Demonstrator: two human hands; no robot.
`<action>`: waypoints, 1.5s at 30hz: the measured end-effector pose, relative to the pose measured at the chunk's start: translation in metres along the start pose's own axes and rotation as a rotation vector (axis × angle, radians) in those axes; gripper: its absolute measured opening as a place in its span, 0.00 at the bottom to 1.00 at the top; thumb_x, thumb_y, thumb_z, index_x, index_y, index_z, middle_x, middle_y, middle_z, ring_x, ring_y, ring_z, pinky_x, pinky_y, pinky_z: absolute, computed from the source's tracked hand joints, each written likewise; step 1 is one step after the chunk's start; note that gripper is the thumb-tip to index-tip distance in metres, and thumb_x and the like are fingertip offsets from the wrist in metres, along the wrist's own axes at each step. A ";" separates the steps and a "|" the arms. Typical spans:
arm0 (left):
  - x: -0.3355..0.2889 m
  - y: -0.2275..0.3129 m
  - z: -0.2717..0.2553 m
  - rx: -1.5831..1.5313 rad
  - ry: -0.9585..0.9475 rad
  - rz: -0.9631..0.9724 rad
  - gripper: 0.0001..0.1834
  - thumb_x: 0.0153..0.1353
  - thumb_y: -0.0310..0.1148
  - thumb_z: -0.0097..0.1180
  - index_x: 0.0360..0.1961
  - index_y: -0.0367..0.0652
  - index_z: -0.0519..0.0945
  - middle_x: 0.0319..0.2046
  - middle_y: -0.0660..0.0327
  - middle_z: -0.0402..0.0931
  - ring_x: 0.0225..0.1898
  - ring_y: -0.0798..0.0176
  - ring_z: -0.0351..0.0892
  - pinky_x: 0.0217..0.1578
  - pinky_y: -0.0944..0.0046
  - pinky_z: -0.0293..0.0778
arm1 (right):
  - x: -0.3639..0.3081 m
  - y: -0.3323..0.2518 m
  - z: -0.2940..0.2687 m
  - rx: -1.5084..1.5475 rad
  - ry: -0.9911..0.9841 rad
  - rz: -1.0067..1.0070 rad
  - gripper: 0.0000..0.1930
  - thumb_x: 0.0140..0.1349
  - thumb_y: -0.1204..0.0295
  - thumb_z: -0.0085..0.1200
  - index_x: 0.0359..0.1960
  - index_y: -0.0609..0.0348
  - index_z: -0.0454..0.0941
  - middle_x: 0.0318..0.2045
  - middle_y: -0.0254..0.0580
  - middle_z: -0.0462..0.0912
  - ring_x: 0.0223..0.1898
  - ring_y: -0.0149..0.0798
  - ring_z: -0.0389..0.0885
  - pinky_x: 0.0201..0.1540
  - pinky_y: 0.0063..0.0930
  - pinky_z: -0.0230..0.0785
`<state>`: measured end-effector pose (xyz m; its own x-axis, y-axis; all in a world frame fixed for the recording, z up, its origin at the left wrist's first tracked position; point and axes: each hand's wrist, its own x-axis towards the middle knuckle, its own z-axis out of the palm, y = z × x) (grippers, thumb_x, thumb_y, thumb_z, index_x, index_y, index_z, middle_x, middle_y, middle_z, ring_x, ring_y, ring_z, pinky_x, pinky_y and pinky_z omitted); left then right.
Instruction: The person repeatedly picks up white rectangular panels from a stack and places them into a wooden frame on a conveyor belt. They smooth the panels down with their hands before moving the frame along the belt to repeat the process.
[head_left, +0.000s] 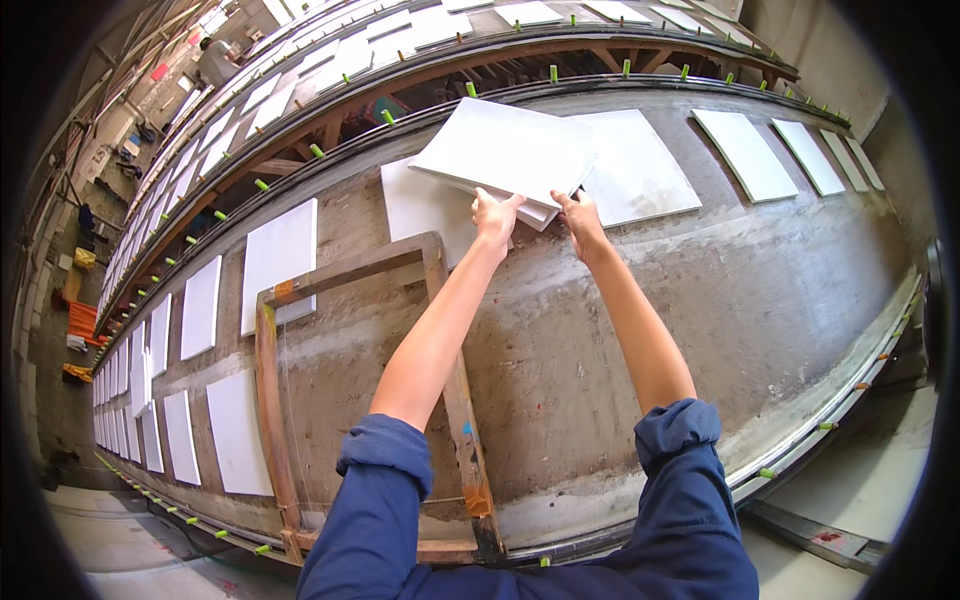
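Gripping a white tile stack point(505, 152) by its near edge, left hand point(494, 217) and right hand point(581, 215).

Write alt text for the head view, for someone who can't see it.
Both hands, left hand and right hand, hold the near edge of a small stack of white tiles tilted above a long grey casting bed. More white tiles lie on the bed, and a wooden frame sits at lower left.
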<state>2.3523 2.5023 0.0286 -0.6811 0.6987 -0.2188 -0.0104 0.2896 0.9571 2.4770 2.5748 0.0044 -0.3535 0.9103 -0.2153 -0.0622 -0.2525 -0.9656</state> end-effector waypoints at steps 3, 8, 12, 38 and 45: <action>-0.033 0.001 -0.017 -0.033 -0.055 0.082 0.53 0.48 0.37 0.64 0.66 0.31 0.41 0.64 0.41 0.46 0.66 0.49 0.47 0.63 0.56 0.52 | -0.031 0.002 0.013 -0.162 0.126 -0.070 0.31 0.56 0.64 0.56 0.59 0.64 0.60 0.51 0.55 0.67 0.51 0.44 0.70 0.54 0.35 0.63; -0.132 0.003 -0.095 -0.153 -0.192 0.216 0.47 0.53 0.38 0.60 0.66 0.33 0.44 0.66 0.45 0.43 0.69 0.53 0.40 0.66 0.57 0.41 | -0.152 -0.011 0.061 -0.150 -0.167 -0.178 0.29 0.58 0.66 0.54 0.60 0.61 0.59 0.56 0.55 0.59 0.54 0.47 0.67 0.57 0.36 0.61; -0.209 -0.038 -0.209 0.039 -0.082 0.343 0.40 0.56 0.35 0.57 0.65 0.39 0.51 0.65 0.52 0.48 0.69 0.55 0.41 0.66 0.54 0.39 | -0.239 0.032 0.071 -0.580 -0.433 -0.358 0.34 0.58 0.58 0.55 0.62 0.57 0.56 0.60 0.55 0.54 0.61 0.51 0.59 0.62 0.39 0.56; -0.261 -0.177 -0.424 0.541 0.080 0.403 0.38 0.51 0.19 0.47 0.65 0.43 0.50 0.67 0.49 0.41 0.68 0.48 0.44 0.65 0.54 0.49 | -0.271 0.079 0.053 -1.185 -0.160 -0.671 0.37 0.54 0.78 0.51 0.64 0.69 0.47 0.63 0.61 0.54 0.64 0.57 0.53 0.66 0.38 0.46; -0.274 -0.175 -0.408 1.196 0.256 0.426 0.41 0.56 0.27 0.47 0.68 0.43 0.41 0.68 0.48 0.33 0.70 0.49 0.34 0.65 0.42 0.43 | -0.311 0.087 0.055 -1.435 -0.056 -0.698 0.35 0.59 0.74 0.45 0.66 0.65 0.43 0.66 0.55 0.47 0.66 0.52 0.52 0.63 0.40 0.52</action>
<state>2.2420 1.9933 -0.0016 -0.5902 0.7742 0.2288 0.8071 0.5709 0.1503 2.5299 2.2515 -0.0044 -0.6679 0.6888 0.2819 0.6592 0.7233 -0.2055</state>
